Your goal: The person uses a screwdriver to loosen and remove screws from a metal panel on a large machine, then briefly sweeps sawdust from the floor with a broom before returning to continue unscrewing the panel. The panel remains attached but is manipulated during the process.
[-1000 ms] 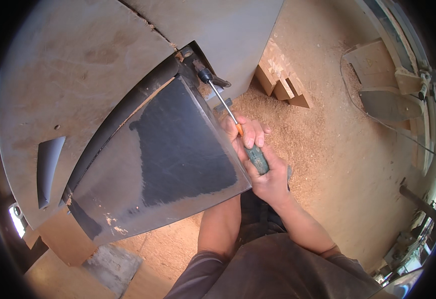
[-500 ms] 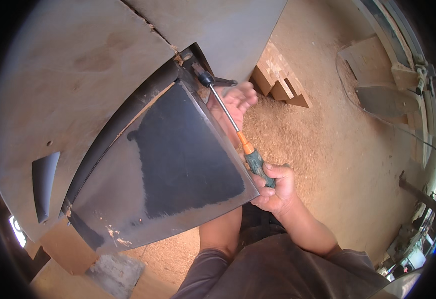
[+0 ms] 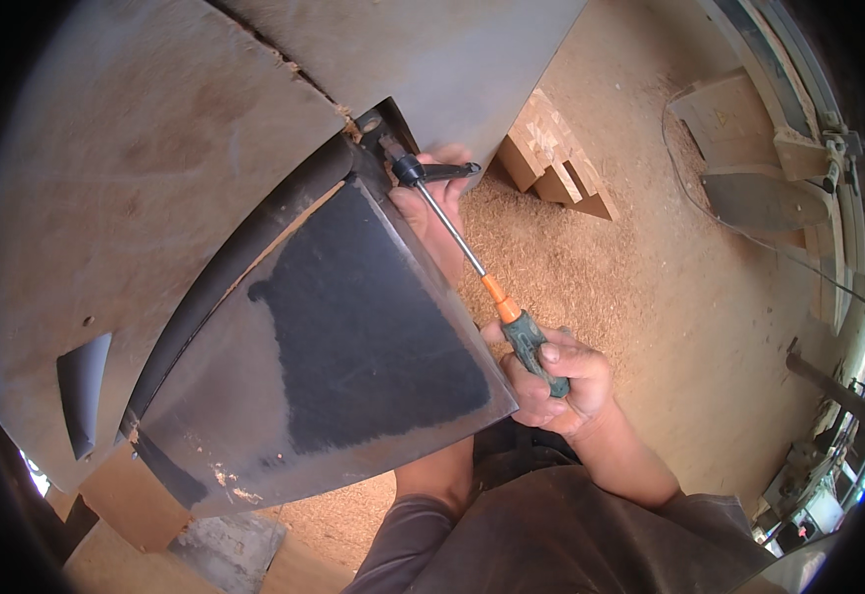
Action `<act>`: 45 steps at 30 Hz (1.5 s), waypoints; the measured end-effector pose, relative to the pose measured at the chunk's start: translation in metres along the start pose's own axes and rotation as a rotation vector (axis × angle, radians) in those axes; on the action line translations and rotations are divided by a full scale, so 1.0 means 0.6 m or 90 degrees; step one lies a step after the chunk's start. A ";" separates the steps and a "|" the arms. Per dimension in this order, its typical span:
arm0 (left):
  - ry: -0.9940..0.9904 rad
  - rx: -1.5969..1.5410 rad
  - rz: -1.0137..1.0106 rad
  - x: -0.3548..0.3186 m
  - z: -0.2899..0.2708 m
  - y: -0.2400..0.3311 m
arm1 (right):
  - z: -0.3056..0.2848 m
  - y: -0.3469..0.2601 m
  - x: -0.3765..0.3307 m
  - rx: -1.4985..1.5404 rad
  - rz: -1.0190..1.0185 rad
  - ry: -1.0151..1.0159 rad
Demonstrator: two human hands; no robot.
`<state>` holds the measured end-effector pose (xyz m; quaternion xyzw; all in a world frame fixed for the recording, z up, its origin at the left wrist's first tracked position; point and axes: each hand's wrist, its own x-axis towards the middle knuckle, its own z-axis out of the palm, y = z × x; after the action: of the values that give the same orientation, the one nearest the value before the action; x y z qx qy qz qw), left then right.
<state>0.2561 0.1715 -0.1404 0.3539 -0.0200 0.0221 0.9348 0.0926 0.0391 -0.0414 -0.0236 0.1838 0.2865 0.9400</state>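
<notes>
Head view: a long screwdriver with a green handle, orange collar and steel shaft (image 3: pixel 497 302) is gripped at the handle by the right hand (image 3: pixel 556 381), fingers wrapped tight around it. Its shaft is angled up and away from that hand to a small dark bolt fitting (image 3: pixel 408 170) at the top corner of a dark grey triangular metal panel (image 3: pixel 353 337). The left hand (image 3: pixel 432 213) is seen only in part behind the panel's edge, just beside the shaft, with fingers at the fitting; whether anything is clasped there cannot be told. The panel is set against a large curved rusty-grey sheet-metal body (image 3: pixel 136 188), which fills the space beyond and to the left of both hands. Sawdust-covered ground (image 3: pixel 640 267) is seen to the right of the hands, with pale cut wooden blocks (image 3: pixel 551 158) lying on it beyond the left hand.
</notes>
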 end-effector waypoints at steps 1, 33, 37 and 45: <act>-0.059 -0.051 -0.006 0.007 0.020 0.006 | -0.004 0.000 0.002 0.046 0.012 -0.014; -0.224 -0.261 -0.075 0.046 0.001 -0.005 | -0.030 -0.011 0.018 0.149 0.087 -0.009; -0.231 -0.265 -0.064 0.046 -0.004 -0.010 | -0.004 -0.017 0.009 -0.083 0.002 0.098; -0.231 -0.252 -0.086 0.045 -0.007 -0.009 | 0.025 0.027 0.030 -1.174 -0.559 0.317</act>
<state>0.2837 0.1711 -0.1455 0.1629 -0.1676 -0.1083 0.9662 0.1027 0.0646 -0.0330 -0.8530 0.0576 -0.0632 0.5149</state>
